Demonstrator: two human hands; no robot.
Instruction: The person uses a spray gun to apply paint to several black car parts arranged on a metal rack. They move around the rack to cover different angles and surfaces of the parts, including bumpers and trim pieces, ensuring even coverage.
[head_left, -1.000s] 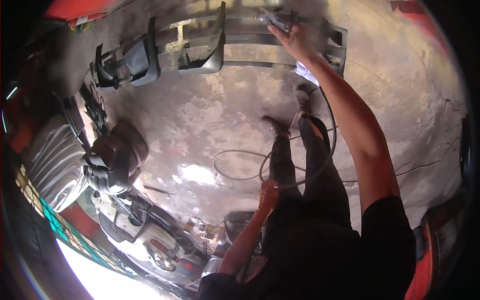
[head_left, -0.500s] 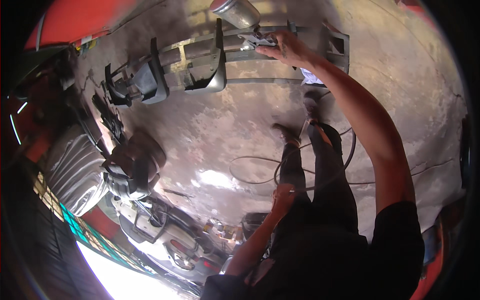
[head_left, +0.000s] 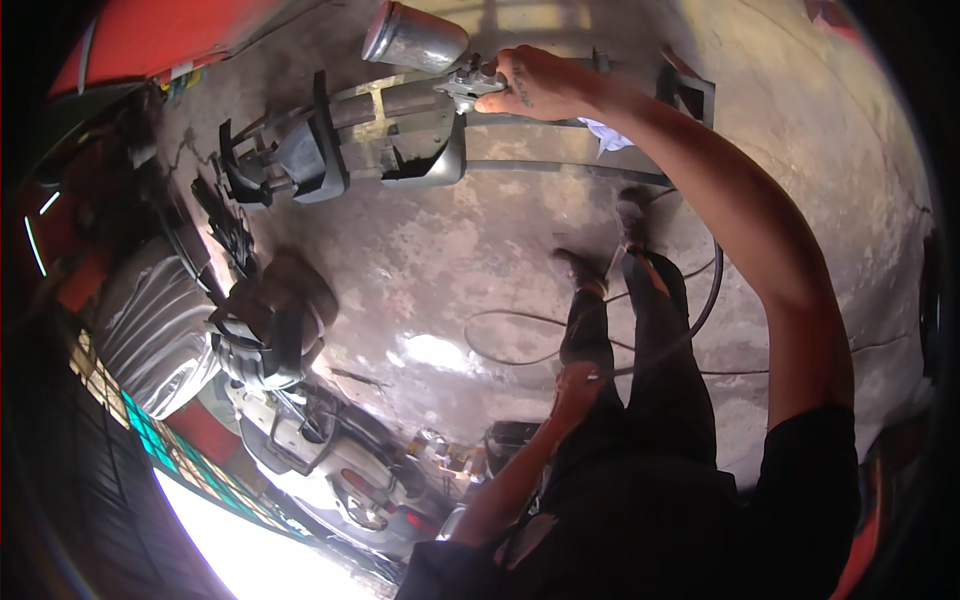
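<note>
My right hand point(head_left: 540, 85) is stretched out ahead, its fingers closed around a spray gun point(head_left: 466, 88) with a metal cup point(head_left: 415, 38) on it. The gun is over a low rack point(head_left: 540, 166) bearing dark grey molded panels; one curved panel point(head_left: 432, 168) lies just below it, another panel point(head_left: 312, 165) further left. Near my left thigh, my left hand point(head_left: 576, 392) is closed on a dark hose point(head_left: 690, 335), which loops past my legs. Its fingers are partly hidden.
A pale cloth point(head_left: 606, 138) hangs at the rack beneath my right forearm. Thin hose loops point(head_left: 490, 315) lie on the stained concrete floor point(head_left: 400, 260) left of my feet. A black seat-like object point(head_left: 290, 310) and a white scooter point(head_left: 340, 470) stand at the lower left.
My right hand has carried the spray gun leftward along the rack, toward the curved panel. The left hand stays by my thigh with the hose. The whole view has shifted slightly.
</note>
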